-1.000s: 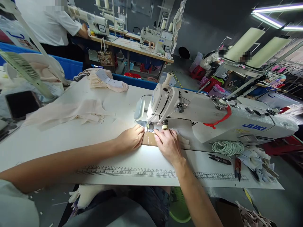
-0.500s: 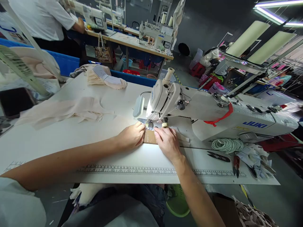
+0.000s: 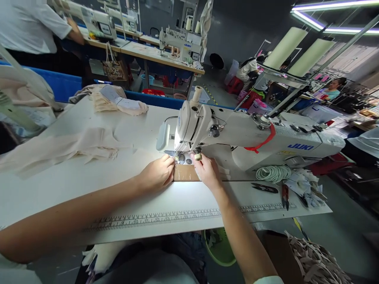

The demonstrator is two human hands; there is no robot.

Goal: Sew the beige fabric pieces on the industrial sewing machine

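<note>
Head view shows both hands at the needle end of a white sewing machine (image 3: pixel 237 138) on a white table (image 3: pixel 89 177). Left hand (image 3: pixel 156 173) rests on the table with fingers curled loosely, fingertips pressing the left edge of a brown cardboard-coloured piece (image 3: pixel 185 172) under the machine head. Right hand (image 3: pixel 209 173) lies on the right edge of that piece, fingers narrow and bunched toward the needle; what they pinch cannot be told. Pale pink fabric (image 3: pixel 68 148) lies toward the table's left edge, well apart. Scissors (image 3: pixel 284 195) sit near the right edge.
</note>
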